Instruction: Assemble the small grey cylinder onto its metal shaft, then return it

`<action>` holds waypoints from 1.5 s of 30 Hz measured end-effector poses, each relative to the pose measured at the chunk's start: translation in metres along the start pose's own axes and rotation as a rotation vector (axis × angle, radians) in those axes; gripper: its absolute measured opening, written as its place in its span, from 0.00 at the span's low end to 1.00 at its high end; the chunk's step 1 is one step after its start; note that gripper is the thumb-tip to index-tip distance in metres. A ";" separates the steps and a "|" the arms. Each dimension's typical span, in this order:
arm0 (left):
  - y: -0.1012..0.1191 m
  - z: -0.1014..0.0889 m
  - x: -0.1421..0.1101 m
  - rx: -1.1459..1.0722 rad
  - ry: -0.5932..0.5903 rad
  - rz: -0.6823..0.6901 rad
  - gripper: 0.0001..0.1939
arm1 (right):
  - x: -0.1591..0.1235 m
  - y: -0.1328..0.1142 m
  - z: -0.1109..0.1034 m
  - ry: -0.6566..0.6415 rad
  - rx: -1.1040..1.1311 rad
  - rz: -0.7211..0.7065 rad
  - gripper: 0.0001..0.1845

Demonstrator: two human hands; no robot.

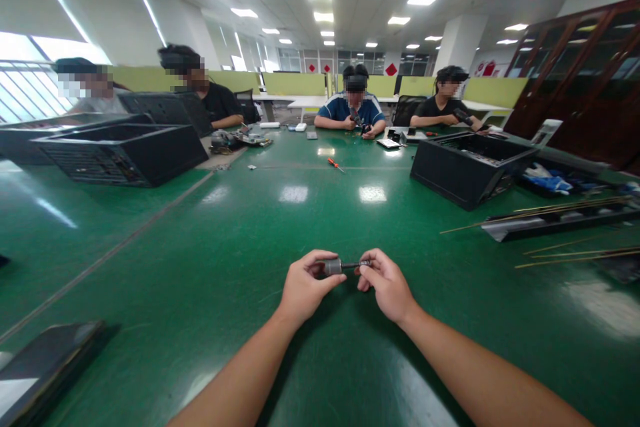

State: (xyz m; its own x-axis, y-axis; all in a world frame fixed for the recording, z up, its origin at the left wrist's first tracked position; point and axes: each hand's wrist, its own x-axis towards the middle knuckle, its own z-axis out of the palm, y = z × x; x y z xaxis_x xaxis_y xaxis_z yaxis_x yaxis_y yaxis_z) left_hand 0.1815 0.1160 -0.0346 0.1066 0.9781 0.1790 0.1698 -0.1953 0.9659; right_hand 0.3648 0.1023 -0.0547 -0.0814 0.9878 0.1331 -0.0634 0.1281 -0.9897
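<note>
Just above the green table, my left hand [306, 283] is closed around a grey metal cylinder [333, 267] that looks like a small motor. Its thumb lies below the cylinder and its fingers above. A thin dark shaft [351, 265] runs out of the cylinder to the right, roughly level. At the shaft's far end my right hand [387, 283] pinches a small dark part between thumb and fingertips. Those fingers cover most of that part, so its kind does not show.
An orange-handled screwdriver [335, 164] lies farther out on the green table [240, 240]. Black computer cases stand at left [125, 153] and right [470, 167]. Thin brass-coloured rods [575, 255] lie to the right, a dark flat device [45, 367] near left. Several co-workers sit across.
</note>
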 end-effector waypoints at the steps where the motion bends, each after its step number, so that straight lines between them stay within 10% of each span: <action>1: 0.000 0.000 0.000 -0.003 0.002 0.000 0.20 | 0.000 0.001 0.000 0.002 0.005 0.001 0.08; 45: 0.000 0.000 0.001 -0.126 0.072 -0.085 0.23 | 0.003 -0.001 -0.003 0.039 0.080 0.020 0.09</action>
State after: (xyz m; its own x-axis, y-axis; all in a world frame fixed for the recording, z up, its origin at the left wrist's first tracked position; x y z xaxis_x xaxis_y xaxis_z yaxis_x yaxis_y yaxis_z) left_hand 0.1816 0.1170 -0.0343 0.0260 0.9942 0.1042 0.0509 -0.1054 0.9931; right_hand 0.3679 0.1054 -0.0530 -0.0449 0.9930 0.1096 -0.1415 0.1022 -0.9846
